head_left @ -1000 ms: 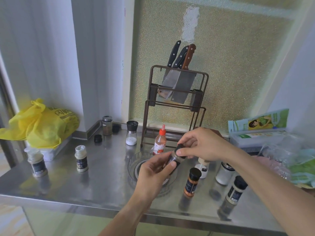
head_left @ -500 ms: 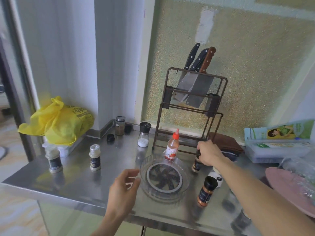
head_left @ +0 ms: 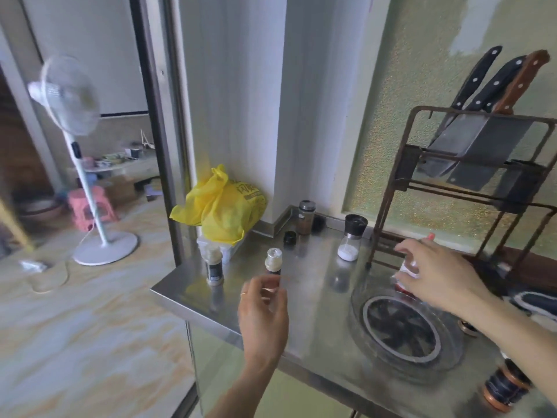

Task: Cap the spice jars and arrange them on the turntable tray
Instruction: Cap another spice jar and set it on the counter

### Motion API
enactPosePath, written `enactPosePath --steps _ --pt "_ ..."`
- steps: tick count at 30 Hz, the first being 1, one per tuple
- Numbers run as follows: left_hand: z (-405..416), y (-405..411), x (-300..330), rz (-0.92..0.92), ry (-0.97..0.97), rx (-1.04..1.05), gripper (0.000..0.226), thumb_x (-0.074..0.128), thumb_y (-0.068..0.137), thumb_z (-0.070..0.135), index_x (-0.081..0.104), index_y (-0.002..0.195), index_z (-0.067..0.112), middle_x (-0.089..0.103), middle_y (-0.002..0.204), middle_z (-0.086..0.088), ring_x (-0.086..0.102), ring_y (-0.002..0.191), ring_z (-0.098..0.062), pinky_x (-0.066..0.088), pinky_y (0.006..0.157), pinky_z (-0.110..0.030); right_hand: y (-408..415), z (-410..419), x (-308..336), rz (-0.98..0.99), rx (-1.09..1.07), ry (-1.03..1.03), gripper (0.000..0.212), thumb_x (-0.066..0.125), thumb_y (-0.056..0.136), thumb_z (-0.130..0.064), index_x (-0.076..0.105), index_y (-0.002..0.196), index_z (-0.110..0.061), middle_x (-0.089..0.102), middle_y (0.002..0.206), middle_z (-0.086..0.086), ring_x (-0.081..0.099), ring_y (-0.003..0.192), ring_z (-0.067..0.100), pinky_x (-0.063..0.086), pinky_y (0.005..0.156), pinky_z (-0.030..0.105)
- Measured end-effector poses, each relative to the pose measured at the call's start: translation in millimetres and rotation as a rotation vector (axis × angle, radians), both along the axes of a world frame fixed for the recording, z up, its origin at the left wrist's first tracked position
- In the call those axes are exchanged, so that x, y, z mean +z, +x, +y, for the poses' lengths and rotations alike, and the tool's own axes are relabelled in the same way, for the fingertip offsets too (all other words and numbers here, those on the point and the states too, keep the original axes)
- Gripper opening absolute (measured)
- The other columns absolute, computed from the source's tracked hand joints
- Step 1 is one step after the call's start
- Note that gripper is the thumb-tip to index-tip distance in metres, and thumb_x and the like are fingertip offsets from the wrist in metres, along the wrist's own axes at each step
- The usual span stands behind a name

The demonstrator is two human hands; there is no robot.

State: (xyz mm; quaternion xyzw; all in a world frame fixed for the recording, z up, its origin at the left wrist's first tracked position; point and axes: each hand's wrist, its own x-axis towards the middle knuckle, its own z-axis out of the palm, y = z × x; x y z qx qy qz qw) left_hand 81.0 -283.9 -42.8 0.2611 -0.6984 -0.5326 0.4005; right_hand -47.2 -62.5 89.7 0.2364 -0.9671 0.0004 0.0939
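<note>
Fingers [head_left: 265, 289] spread over steel counter [head_left: 313, 300]; fan [head_left: 70, 95] beyond.

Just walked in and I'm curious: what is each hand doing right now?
Left hand: open, fingers spread, reaching toward the silver-topped spice jar, holding nothing.
Right hand: curled around the orange-tipped squeeze bottle; firmness of grip cannot be told.

A person's left hand [head_left: 262, 315] reaches forward just in front of a small jar [head_left: 273, 264], palm turned inward, fingers loosely curled and parted, gripping nothing. A thin ring [head_left: 243, 293] sits on one finger. The bare left forearm rises from the lower edge of the view. To the right of the jar and well apart from it, the right hand [head_left: 437, 276] extends from the right edge, back of the hand up, fingers spread and bent downward; whether it grips anything cannot be told.
</note>
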Motion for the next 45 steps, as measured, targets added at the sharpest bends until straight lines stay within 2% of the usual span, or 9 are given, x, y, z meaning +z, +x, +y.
enactPosePath --steps 5,11,16,23,30,33,36,39,45 --pt "-46.9 10.5 -8.3 -0.045 -0.025 0.125 0.024 0.072 0.087 0.016 0.062 0.106 0.027 0.06 0.103 0.01 0.059 0.095 -0.012 0.052 0.089 -0.039 31.2 -91.8 -27.2 -0.167 0.263 -0.073 0.051 0.064 0.094 -0.043 0.048 0.14 -0.033 0.054 0.142 -0.009 0.061 0.122 0.016 0.053 0.099 0.039" --pt "-67.4 -21.6 -25.9 -0.201 -0.193 -0.052 0.06 0.077 0.083 0.04 0.051 0.136 0.027 0.056 0.13 0.01 0.054 0.122 -0.014 0.047 0.104 -0.038 -14.3 -168.7 -50.3 -0.196 0.295 -0.118 0.048 0.06 0.098 -0.029 0.046 0.143 -0.027 0.054 0.144 -0.001 0.058 0.128 0.026 0.05 0.099 0.041" --pt "-84.4 -55.9 -39.1 -0.237 -0.275 -0.236 0.073 0.074 0.083 0.04 0.04 0.146 0.025 0.047 0.145 0.012 0.04 0.137 -0.005 0.036 0.113 -0.027 -75.5 -216.0 -69.7 -0.19 0.264 -0.026 0.057 0.054 0.098 -0.01 0.037 0.151 -0.023 0.048 0.143 0.009 0.057 0.125 0.035 0.052 0.094 0.042" --pt "-99.1 -73.1 -57.9 -0.234 -0.367 -0.309 0.028 0.067 0.089 0.035 0.053 0.113 0.033 0.064 0.102 0.019 0.056 0.097 -0.001 0.043 0.079 -0.021 -138.8 -272.1 -102.9 -0.205 0.243 0.167 0.07 0.059 0.091 0.003 0.035 0.154 -0.018 0.043 0.144 0.015 0.052 0.126 0.041 0.049 0.1 0.048" --pt "-99.6 -71.3 -57.5 -0.186 -0.394 -0.328 0.02 0.065 0.092 0.032 0.051 0.107 0.029 0.064 0.092 0.014 0.056 0.086 -0.007 0.045 0.074 -0.019 -137.2 -277.4 -116.2 -0.115 0.302 0.263 0.04 0.06 0.092 0.001 0.06 0.131 -0.009 0.054 0.133 0.014 0.05 0.126 0.039 0.047 0.102 0.04" --pt "-100.1 -70.3 -55.7 -0.206 -0.375 -0.32 0.023 0.065 0.091 0.03 0.05 0.108 0.027 0.067 0.09 0.01 0.057 0.083 -0.013 0.047 0.074 -0.028 -118.3 -259.6 -105.9 -0.157 0.322 0.148 0.036 0.065 0.094 -0.01 0.063 0.131 -0.013 0.054 0.13 0.013 0.054 0.121 0.038 0.048 0.1 0.041" --pt "-95.9 -61.2 -45.5 -0.186 -0.269 -0.328 0.037 0.069 0.089 0.024 0.049 0.119 0.03 0.071 0.102 0.017 0.063 0.092 -0.003 0.047 0.078 -0.016 -88.7 -229.4 -84.4 -0.261 0.313 -0.062 0.04 0.066 0.098 -0.029 0.062 0.136 -0.018 0.051 0.129 0.011 0.059 0.118 0.035 0.048 0.103 0.041" --pt "-78.3 -43.2 -31.0 -0.141 -0.165 -0.335 0.038 0.073 0.086 0.022 0.05 0.114 0.033 0.074 0.101 0.022 0.065 0.099 0.003 0.047 0.08 -0.013 -58.3 -189.0 -49.6 -0.317 0.3 -0.313 0.031 0.074 0.089 -0.039 0.072 0.117 -0.025 0.058 0.113 0.004 0.064 0.102 0.022 0.051 0.097 0.035" --pt "-9.0 -9.3 12.3 0.056 0.132 -0.562 0.024 0.075 0.085 0.019 0.068 0.107 0.027 0.075 0.1 0.01 0.067 0.084 -0.01 0.055 0.084 -0.029 3.2 -101.1 21.9 -0.582 0.237 -0.9 0.027 0.09 0.074 -0.015 0.065 0.084 -0.019 0.068 0.09 0.009 0.065 0.081 0.017 0.052 0.079 0.028"
